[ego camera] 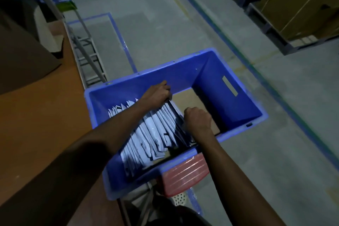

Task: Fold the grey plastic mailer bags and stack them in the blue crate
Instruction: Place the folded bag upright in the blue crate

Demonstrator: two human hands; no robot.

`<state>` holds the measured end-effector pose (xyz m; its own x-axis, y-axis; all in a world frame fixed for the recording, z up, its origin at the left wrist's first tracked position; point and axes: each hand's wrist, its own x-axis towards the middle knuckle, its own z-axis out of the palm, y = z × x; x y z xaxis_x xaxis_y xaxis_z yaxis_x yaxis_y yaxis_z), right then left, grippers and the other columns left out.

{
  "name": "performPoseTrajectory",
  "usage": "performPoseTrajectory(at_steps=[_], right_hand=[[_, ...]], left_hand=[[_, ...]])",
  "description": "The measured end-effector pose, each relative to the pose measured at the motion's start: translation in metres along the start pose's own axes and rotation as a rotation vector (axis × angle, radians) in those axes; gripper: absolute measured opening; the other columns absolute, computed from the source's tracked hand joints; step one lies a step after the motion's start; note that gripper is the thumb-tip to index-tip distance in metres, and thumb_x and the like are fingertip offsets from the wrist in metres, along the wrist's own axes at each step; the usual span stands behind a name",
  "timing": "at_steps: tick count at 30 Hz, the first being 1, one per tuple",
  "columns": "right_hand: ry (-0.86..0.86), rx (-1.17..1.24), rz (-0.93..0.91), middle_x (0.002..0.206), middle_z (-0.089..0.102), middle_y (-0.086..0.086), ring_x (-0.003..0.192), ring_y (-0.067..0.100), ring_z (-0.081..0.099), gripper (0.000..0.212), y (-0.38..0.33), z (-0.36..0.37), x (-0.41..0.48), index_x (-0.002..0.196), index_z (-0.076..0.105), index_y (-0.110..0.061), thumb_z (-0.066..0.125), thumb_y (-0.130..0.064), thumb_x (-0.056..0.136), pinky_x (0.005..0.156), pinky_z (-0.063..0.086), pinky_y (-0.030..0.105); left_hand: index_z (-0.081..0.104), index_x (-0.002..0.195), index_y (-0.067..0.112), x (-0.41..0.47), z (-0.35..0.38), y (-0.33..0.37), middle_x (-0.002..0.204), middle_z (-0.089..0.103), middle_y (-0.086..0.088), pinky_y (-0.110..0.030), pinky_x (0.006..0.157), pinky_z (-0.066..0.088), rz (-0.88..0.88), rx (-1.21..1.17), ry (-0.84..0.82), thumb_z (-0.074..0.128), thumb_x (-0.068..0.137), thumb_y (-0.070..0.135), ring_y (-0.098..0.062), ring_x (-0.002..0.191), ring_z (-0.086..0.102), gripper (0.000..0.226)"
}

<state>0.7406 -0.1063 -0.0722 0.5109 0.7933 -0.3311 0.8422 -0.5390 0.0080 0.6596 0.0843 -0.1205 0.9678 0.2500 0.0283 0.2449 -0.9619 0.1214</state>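
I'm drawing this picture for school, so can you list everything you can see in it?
blue plastic crate: one, blue, centre of view
folded grey plastic mailer bags: many, too packed to count, pale grey, standing in a row in the crate's left part
flat brown cardboard sheet: one, brown, on the crate's bottom, right of the bags
red plastic stool: one, red, under the crate's near edge
brown tabletop: one, orange-brown, left of the crate
brown cardboard boxes: several, brown, stacked far right
blue floor tape: lines, blue, on the grey floor beyond the crate
left hand: one, grips the bags' far end
right hand: one, fingers curled at the bags' near end
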Motion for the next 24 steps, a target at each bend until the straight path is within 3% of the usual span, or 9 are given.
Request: performPoseTrajectory(at_steps=[2,5,8,10,12,14,18,21,24], right_hand=[[-0.087,0.027,-0.009,0.133,0.059,0.010,0.124,0.032,0.059,0.039,-0.002,0.003,0.004,0.133,0.055,-0.012,0.049,-0.038,0.105,0.099,0.045,0.040],[-0.218,0.125,0.020,0.139,0.056,0.013,0.127,0.034,0.056,0.049,0.001,0.004,0.016,0.138,0.054,-0.012,0.049,-0.046,0.103,0.101,0.044,0.041],[-0.346,0.308,0.041,0.140,0.059,0.015,0.125,0.036,0.057,0.063,0.011,0.006,0.035,0.136,0.057,-0.013,0.051,-0.062,0.097,0.097,0.046,0.041],[-0.402,0.411,0.074,0.147,0.053,0.019,0.131,0.038,0.053,0.069,0.016,0.009,0.047,0.144,0.049,-0.011,0.044,-0.064,0.101,0.103,0.044,0.042],[-0.454,0.467,0.120,0.154,0.046,0.022,0.135,0.040,0.050,0.071,0.017,0.016,0.059,0.152,0.040,-0.009,0.037,-0.061,0.104,0.106,0.043,0.043],[-0.535,0.509,0.150,0.153,0.046,0.024,0.129,0.044,0.054,0.071,0.016,0.026,0.071,0.154,0.036,-0.006,0.034,-0.058,0.105,0.105,0.047,0.048],[-0.692,0.558,0.158,0.116,0.066,0.029,0.089,0.047,0.070,0.056,0.018,0.059,0.086,0.136,0.053,0.000,0.038,-0.042,0.102,0.082,0.058,0.064],[-0.711,0.587,0.128,0.107,0.068,0.033,0.089,0.048,0.070,0.035,0.015,0.060,0.086,0.117,0.062,0.006,0.044,-0.018,0.099,0.075,0.060,0.062],[-0.675,0.586,0.145,0.107,0.068,0.034,0.090,0.048,0.070,0.032,0.014,0.041,0.073,0.108,0.061,0.004,0.042,-0.020,0.098,0.076,0.061,0.058]], left_hand=[[0.080,0.106,0.015,-0.001,0.004,-0.002,0.105,0.068,-0.007,-0.040,0.059,0.043,-0.021,-0.013,-0.063,0.071,0.095,0.014,-0.032,0.111,0.051,0.013],[0.077,0.114,0.014,0.000,0.006,-0.006,0.112,0.068,-0.007,-0.038,0.064,0.036,-0.013,-0.004,-0.113,0.068,0.098,0.014,-0.032,0.115,0.049,0.018],[0.078,0.110,0.012,0.002,0.007,-0.011,0.111,0.070,-0.008,-0.037,0.069,0.032,0.012,-0.012,-0.072,0.073,0.093,0.010,-0.034,0.111,0.051,0.018],[0.077,0.110,0.012,0.006,0.009,-0.010,0.113,0.071,-0.007,-0.038,0.074,0.034,0.039,-0.036,-0.060,0.073,0.090,0.008,-0.033,0.109,0.051,0.021],[0.073,0.123,0.016,0.012,0.011,-0.007,0.131,0.067,-0.003,-0.039,0.088,0.037,0.057,-0.060,-0.115,0.067,0.092,0.013,-0.030,0.123,0.049,0.032],[0.061,0.140,0.023,0.017,0.017,-0.003,0.153,0.052,0.001,-0.041,0.110,0.031,0.059,-0.053,-0.255,0.055,0.101,0.022,-0.026,0.147,0.034,0.040],[0.048,0.151,0.030,0.024,0.026,0.000,0.164,0.037,0.005,-0.039,0.124,0.012,0.053,-0.019,-0.491,0.034,0.110,0.038,-0.023,0.157,0.017,0.044],[0.051,0.150,0.029,0.026,0.027,-0.002,0.161,0.042,0.005,-0.038,0.124,0.010,0.034,-0.009,-0.559,0.029,0.111,0.040,-0.023,0.155,0.021,0.045],[0.053,0.148,0.026,0.027,0.026,-0.002,0.157,0.049,0.002,-0.038,0.124,0.012,0.031,-0.027,-0.566,0.028,0.111,0.041,-0.024,0.152,0.028,0.047]])
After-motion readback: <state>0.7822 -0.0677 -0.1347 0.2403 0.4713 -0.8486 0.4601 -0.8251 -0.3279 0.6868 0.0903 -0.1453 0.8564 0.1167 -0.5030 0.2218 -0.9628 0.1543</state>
